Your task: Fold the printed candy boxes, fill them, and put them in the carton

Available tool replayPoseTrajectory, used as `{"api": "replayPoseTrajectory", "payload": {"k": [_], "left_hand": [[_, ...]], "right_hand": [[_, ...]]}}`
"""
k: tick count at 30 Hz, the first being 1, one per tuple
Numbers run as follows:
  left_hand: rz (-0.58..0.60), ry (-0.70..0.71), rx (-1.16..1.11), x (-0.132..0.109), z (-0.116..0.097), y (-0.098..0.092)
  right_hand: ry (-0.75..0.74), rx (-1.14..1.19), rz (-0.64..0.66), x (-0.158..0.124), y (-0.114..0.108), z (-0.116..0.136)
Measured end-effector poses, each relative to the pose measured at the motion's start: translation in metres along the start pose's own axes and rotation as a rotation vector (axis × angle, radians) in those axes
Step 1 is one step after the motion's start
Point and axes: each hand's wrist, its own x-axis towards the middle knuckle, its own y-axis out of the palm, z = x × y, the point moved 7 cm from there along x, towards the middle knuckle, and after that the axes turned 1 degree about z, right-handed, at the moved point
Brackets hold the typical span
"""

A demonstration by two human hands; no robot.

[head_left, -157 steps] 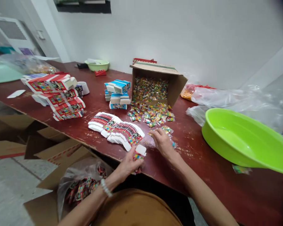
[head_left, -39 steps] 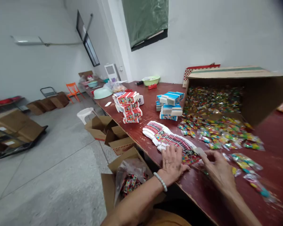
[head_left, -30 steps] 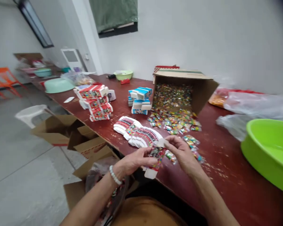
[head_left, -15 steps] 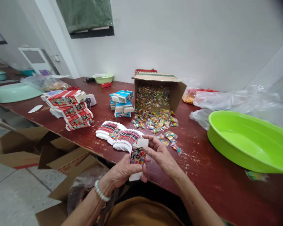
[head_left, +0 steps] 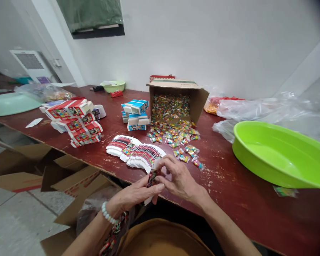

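Between both hands is a small printed carton (head_left: pixel 151 177), dark with red, its white flaps showing at top and bottom. My left hand (head_left: pixel 138 192) grips its lower part, thumb laid across it. My right hand (head_left: pixel 177 176) has its fingers curled at the carton's upper end. A fanned row of flat printed cartons (head_left: pixel 146 154) lies on the table just beyond my hands. Small clear packets of colourful candy (head_left: pixel 192 150) lie loose past my right hand, in front of a cardboard box (head_left: pixel 198 106) tipped on its side and filled with more packets.
Bundled red cartons (head_left: pixel 82 122) are stacked at left, blue cartons (head_left: pixel 135 115) behind the fan. A bright green basin (head_left: pixel 237 149) and plastic bags (head_left: pixel 256 110) occupy the right. Open cardboard boxes (head_left: pixel 69 177) stand on the floor below the table's left edge.
The carton has turned from showing its printed face to a narrow, edge-on view. My right fingers have curled further around its top, and my left thumb has straightened. The view has shifted slightly.
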Motion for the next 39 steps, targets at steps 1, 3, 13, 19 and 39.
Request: {"api": "replayPoseTrajectory", "payload": {"k": [1, 3, 13, 19, 39], "left_hand": [[0.009, 0.001, 0.003, -0.001, -0.002, 0.0], [0.062, 0.011, -0.009, -0.001, -0.006, 0.004], [0.307, -0.014, -0.033, 0.016, 0.002, 0.024], [0.026, -0.03, -0.062, 0.018, 0.011, 0.018], [-0.261, 0.103, 0.163, 0.025, 0.017, 0.007]], "right_hand": [[-0.002, 0.023, 0.035, 0.001, -0.001, 0.0], [0.005, 0.056, 0.093, 0.001, -0.003, 0.0], [0.197, 0.385, 0.427, -0.013, 0.01, -0.016], [0.331, 0.422, 0.114, -0.018, 0.008, -0.037], [0.071, -0.025, 0.005, -0.017, 0.002, 0.0]]}}
